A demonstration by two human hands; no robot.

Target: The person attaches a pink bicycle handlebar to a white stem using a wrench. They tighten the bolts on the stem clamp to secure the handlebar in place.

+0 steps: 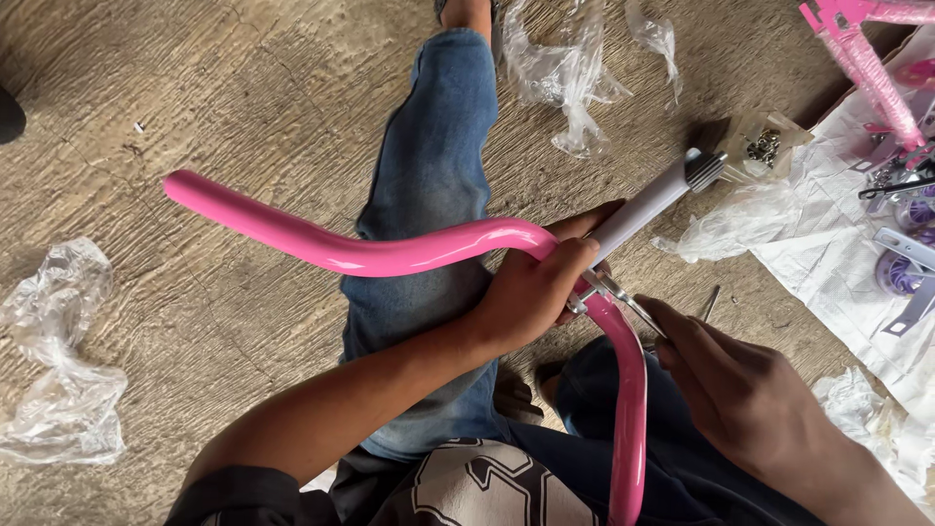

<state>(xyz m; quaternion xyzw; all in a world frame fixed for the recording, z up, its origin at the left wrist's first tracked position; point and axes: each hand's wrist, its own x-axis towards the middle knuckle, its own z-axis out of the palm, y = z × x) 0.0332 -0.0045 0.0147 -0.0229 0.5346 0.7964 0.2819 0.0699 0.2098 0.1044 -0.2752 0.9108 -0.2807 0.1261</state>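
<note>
Handlebar (390, 251): glossy pink tube, swept in a smooth curve, lying across the person's lap above a rough floor (195, 97).
Stem (643, 206): pale matte cylinder with a ribbed grey end — already joined at the bar's centre.
Left hand (531, 297): fingers wrapped tight around the clamp (587, 292).
Right hand (740, 390): fingers pinched on a slim metal tool (633, 310) at the clamp — tightening looks unfinished.
Plastic wrap (63, 360): crinkled, clear, discarded.

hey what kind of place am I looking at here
Likely an informal bike-assembly spot on a bare concrete floor: pink handlebar in hand, torn plastic wrapping strewn about, and small purple wheels on paper.
</note>
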